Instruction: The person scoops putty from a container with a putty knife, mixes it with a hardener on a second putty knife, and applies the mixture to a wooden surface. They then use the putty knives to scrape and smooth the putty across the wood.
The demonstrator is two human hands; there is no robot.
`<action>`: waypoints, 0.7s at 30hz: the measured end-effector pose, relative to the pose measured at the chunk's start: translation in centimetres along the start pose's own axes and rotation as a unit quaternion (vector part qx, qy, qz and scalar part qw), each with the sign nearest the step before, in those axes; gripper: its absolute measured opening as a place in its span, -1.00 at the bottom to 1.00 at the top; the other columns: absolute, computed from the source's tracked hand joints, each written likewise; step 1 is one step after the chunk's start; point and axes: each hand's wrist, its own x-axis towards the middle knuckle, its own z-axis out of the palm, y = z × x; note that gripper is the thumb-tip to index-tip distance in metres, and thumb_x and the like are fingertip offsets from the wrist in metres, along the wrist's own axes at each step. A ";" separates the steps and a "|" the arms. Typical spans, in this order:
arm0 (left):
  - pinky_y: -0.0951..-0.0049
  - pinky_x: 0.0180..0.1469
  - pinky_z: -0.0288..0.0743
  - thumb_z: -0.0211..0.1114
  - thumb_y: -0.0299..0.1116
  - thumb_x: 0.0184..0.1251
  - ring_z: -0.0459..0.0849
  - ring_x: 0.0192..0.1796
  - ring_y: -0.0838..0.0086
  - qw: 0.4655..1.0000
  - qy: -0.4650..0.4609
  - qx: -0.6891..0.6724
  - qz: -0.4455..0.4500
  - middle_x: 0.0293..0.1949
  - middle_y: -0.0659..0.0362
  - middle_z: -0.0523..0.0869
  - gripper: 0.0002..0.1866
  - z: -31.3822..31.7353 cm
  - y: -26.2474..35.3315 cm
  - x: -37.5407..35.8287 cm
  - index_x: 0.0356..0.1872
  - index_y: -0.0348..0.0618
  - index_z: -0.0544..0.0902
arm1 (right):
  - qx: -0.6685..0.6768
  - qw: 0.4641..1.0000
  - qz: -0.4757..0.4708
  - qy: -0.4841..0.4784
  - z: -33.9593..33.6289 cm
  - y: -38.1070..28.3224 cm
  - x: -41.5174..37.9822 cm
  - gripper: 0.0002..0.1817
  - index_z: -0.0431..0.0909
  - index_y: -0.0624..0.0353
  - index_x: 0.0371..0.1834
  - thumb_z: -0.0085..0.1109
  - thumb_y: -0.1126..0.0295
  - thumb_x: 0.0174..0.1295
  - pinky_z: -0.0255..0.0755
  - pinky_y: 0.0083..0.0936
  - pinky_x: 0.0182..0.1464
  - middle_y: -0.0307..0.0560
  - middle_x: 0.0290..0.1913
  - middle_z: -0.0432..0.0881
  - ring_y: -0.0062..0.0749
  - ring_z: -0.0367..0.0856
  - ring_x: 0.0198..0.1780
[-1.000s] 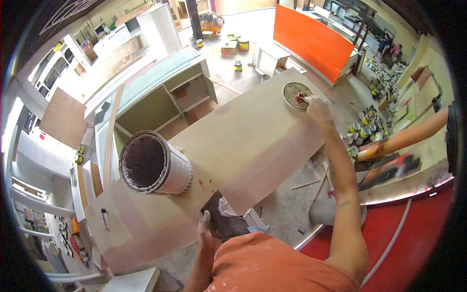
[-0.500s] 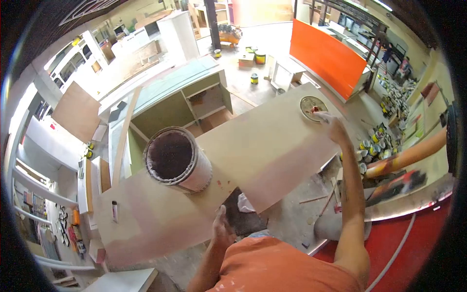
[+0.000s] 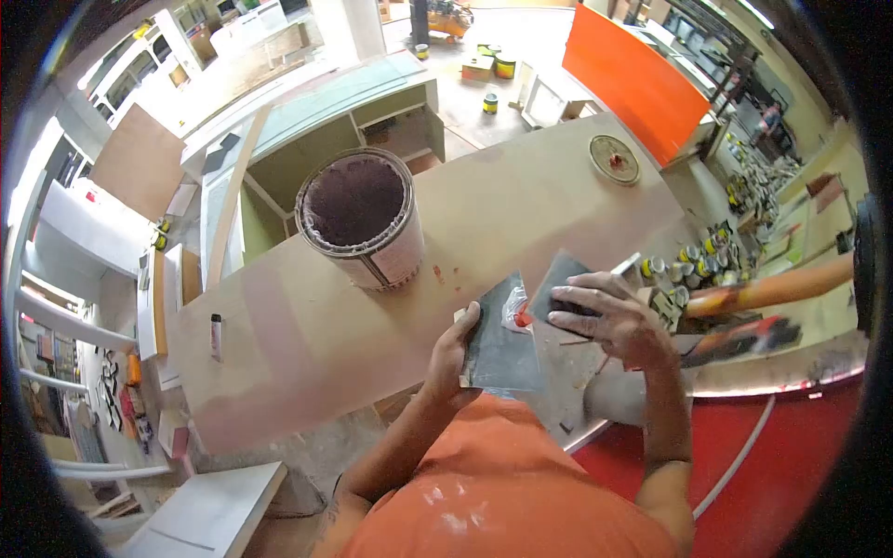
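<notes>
My left hand (image 3: 450, 361) grips the edge of a dark, flat putty board (image 3: 502, 352), held in front of my chest. Near the board's upper right edge sits a dab of white putty (image 3: 511, 305) with a red smear beside it. My right hand (image 3: 619, 321) has its fingers over a dark, flat putty spreader (image 3: 558, 276), whose lower edge is close to the red smear; whether it touches cannot be told. A large open can (image 3: 372, 260), coated inside with dark residue, stands on the pale panel (image 3: 521, 186). A round lid (image 3: 615, 160) with red paste lies at the panel's far right.
A small tube (image 3: 216, 335) lies at the panel's left. Behind stands an open cabinet (image 3: 307, 139) with a greenish top. An orange panel (image 3: 633, 84) is at the back right. Several cans (image 3: 688, 256) cluster on the floor to the right. A white board (image 3: 209, 511) sits lower left.
My right hand has come back from the lid towards my body and is now at the putty board with a spreader. My left hand has raised the board. The view has shifted somewhat.
</notes>
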 end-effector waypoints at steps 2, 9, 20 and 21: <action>0.26 -0.02 0.64 0.02 -0.08 0.50 0.71 -0.13 0.32 1.000 -0.006 -0.001 -0.004 -0.10 0.06 0.67 -0.59 -0.7 0.3 -0.7 0.11 -0.19 0.47 | -0.030 0.999 0.032 -0.013 -0.7 0.2 -1.1 -0.50 0.71 -0.10 -0.06 0.23 0.54 -0.18 0.40 -0.27 0.22 -0.18 0.18 0.56 -0.22 0.49 0.20; 0.38 -0.16 0.63 -0.02 -0.15 0.54 0.70 -0.22 0.40 0.967 0.108 0.142 0.180 -0.15 0.15 0.66 -0.63 -1.8 1.0 0.1 0.13 -0.21 0.45 | 0.483 0.511 0.535 0.468 13.1 -1.6 -10.5 -0.53 0.42 0.33 0.21 0.21 0.47 0.22 0.40 -0.34 0.16 -0.06 0.09 0.56 -0.28 0.51 0.14; 0.33 -0.25 0.58 0.03 -0.18 0.52 0.72 -0.39 0.24 0.728 -0.060 0.606 0.315 -0.36 -0.05 0.70 -0.64 -0.3 0.9 -2.9 0.15 -0.16 0.53 | 0.597 0.487 0.439 0.463 9.3 -8.8 0.9 -0.75 0.51 0.32 -0.05 0.22 0.47 0.25 0.58 -0.49 -0.19 -0.07 -0.16 0.64 -0.42 0.65 -0.20; 0.29 -0.28 0.58 0.05 -0.19 0.51 0.71 -0.39 0.17 0.681 -0.135 0.668 0.268 -0.33 -0.05 0.70 -0.64 -1.2 1.5 -2.7 0.17 -0.13 0.52 | 0.615 0.473 0.434 0.457 9.0 -8.4 0.7 -0.72 0.47 0.27 0.01 0.18 0.49 0.25 0.62 -0.47 -0.18 -0.06 -0.10 0.62 -0.42 0.66 -0.16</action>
